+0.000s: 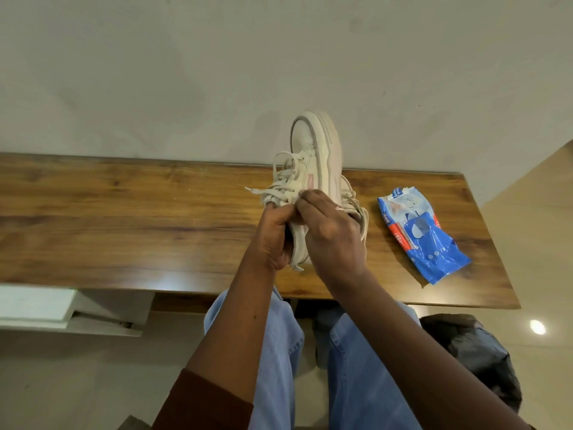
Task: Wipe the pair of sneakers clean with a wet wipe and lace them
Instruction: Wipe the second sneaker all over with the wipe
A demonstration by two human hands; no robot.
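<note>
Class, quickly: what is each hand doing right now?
Left hand: grips the sneaker.
Right hand: pinches a lace on it.

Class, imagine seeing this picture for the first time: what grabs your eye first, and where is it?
A pale sneaker stands out first, held toe-up over the middle of the wooden table; the left hand grips it while the right hand pinches its lace. To its right, on the table, lies a bright blue wet wipe pack.
</note>
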